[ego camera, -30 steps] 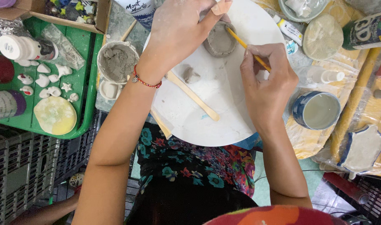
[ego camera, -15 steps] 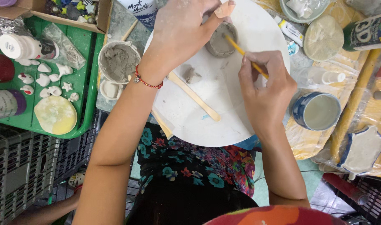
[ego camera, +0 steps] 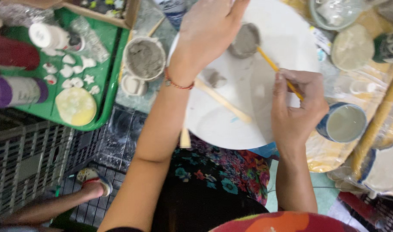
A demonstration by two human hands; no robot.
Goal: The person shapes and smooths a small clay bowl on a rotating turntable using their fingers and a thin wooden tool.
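My left hand (ego camera: pixel 211 32) reaches over a round white board (ego camera: pixel 265 99) and steadies a small grey clay dish (ego camera: pixel 244 41) with its fingers. My right hand (ego camera: pixel 295 109) grips a thin yellow stick tool (ego camera: pixel 276 68) like a pencil, its tip touching the dish's rim. A red bead bracelet (ego camera: pixel 178 83) circles my left wrist. A grey clay lump (ego camera: pixel 214 78) and a flat wooden stick (ego camera: pixel 224 102) lie on the board between my arms.
A bowl of grey clay (ego camera: pixel 144 58) stands left of the board. A green tray (ego camera: pixel 100 101) holds several small white shapes and a yellow disc (ego camera: pixel 76 106). A blue cup of cloudy liquid (ego camera: pixel 344 122) sits right. Grey crates (ego camera: pixel 29 159) lie lower left.
My right hand has slid down and right along the yellow stick, whose tip stays at the dish. The left hand keeps its hold on the dish.
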